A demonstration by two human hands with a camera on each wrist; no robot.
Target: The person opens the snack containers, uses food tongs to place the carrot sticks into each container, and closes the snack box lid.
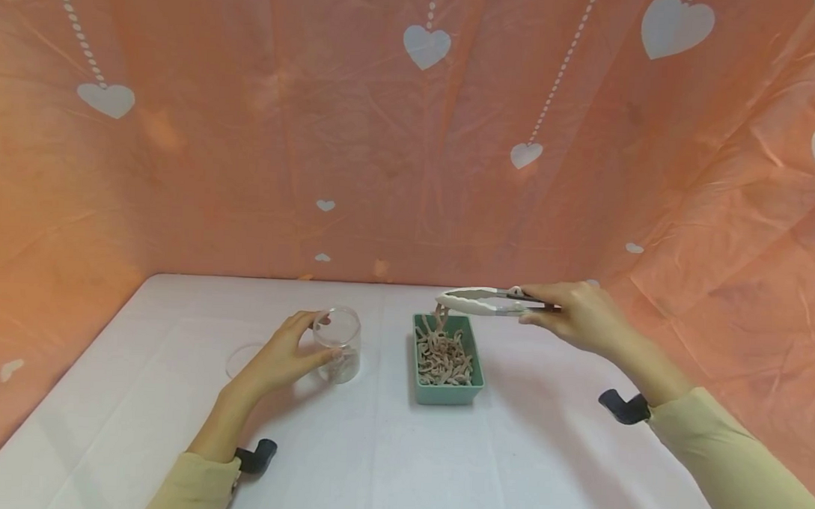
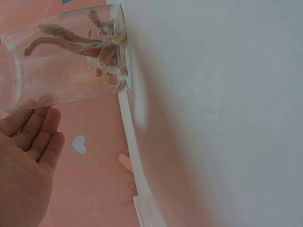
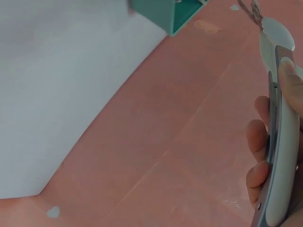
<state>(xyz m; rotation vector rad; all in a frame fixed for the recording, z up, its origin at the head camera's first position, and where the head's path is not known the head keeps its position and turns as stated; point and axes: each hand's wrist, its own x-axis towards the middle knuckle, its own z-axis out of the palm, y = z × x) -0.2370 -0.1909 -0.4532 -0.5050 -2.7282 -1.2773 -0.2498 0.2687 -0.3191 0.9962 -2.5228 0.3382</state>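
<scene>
Plainly, right hand fingers clasp tongs and left hand fingers curl around a clear jar.

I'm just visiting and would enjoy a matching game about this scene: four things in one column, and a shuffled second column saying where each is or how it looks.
Things
1. Clear jar
2. Tongs
3. Green container
4. Orange backdrop

Places and states
A. heaped with brown strips
B. held by the left hand
C. patterned with pale hearts
D. held by the right hand

Pairs: 1-B, 2-D, 3-A, 4-C
</scene>
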